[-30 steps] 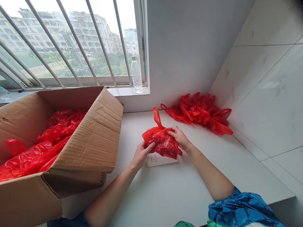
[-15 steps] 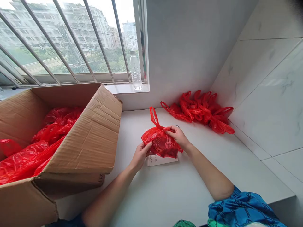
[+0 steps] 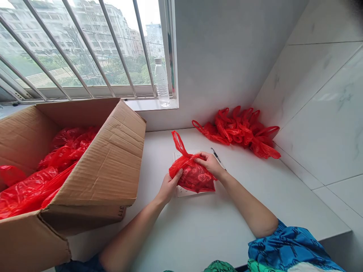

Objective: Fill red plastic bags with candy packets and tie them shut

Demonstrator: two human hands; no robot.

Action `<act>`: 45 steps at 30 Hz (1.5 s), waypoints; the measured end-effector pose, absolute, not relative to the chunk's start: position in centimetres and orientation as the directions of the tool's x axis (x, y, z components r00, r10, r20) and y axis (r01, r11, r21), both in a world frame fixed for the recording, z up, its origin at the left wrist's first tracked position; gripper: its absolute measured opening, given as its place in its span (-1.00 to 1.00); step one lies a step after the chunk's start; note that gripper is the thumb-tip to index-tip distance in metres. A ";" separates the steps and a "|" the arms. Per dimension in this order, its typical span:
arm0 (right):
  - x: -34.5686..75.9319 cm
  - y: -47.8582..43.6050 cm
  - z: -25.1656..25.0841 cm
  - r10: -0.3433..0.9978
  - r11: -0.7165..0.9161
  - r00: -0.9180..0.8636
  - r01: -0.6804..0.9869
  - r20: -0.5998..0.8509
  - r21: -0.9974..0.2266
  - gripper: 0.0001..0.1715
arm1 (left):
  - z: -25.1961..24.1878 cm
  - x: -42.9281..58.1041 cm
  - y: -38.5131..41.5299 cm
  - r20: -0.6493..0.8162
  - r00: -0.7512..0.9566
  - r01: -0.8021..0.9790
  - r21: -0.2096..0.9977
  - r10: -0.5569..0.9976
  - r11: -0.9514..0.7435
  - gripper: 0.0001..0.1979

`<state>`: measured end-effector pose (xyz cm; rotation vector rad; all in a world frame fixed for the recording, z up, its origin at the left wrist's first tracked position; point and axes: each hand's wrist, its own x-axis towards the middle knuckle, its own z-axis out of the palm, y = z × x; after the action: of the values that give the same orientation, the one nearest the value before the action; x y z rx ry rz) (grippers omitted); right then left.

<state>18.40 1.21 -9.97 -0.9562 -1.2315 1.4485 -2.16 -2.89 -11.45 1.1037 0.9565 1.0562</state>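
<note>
Left hand (image 3: pixel 170 184) is gripping the left side of a red bag (image 3: pixel 195 179) while right hand (image 3: pixel 209 164) is pinching its upper right; through the head camera I am seeing both closed on it, holding it over white paper (image 3: pixel 185 192), a pen (image 3: pixel 217 155) lying just beside the right hand.

Daylight enters through the barred window (image 3: pixel 99 56), whose sky (image 3: pixel 150 11) burns out to white. Right of the window, the wall (image 3: pixel 221 53) sits in grey shade; farther right, tiles (image 3: pixel 326 109) carry a faint sheen. Buildings (image 3: pixel 93 26) beyond it look hazy, perhaps out of focus.
</note>
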 end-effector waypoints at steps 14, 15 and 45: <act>18.8 0.5 -8.3 0.962 0.260 -0.103 0.080 0.251 -0.962 -0.67 | -10.2 -1.9 -3.3 -0.030 0.325 -0.193 0.976 0.945 0.098 -0.45; 18.7 0.6 -8.4 0.963 0.258 -0.100 0.079 0.250 -0.963 -0.68 | -10.1 -1.9 -3.4 -0.041 0.332 -0.207 0.972 0.942 0.115 -0.44; 19.3 -3.5 -9.5 0.871 0.487 -0.333 0.479 0.362 -0.731 -0.64 | -10.8 -1.6 -4.0 0.543 0.421 0.471 0.554 0.726 -0.687 -0.87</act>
<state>19.32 -3.54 -9.49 -1.1126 -1.9781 0.6599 -1.56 -4.05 -10.82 2.3636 1.0328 1.1370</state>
